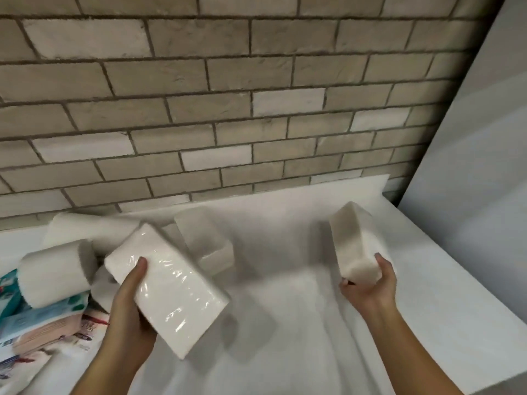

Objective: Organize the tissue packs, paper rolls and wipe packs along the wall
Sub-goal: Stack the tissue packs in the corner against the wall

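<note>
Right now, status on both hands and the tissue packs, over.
Left hand grips a wrapped tissue pack. Right hand grips a second pack. Third pack and paper rolls lie left.

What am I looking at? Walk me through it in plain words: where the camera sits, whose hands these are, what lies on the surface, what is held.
There is no machine here: a person works with bare hands, and the one picture comes from a camera worn on the head, looking down. The left hand holds a clear-wrapped tissue pack; the right hand holds a second tissue pack by its end. On the white surface below the brick wall lie a third pack, paper rolls and, at the left edge, printed packs.
</note>
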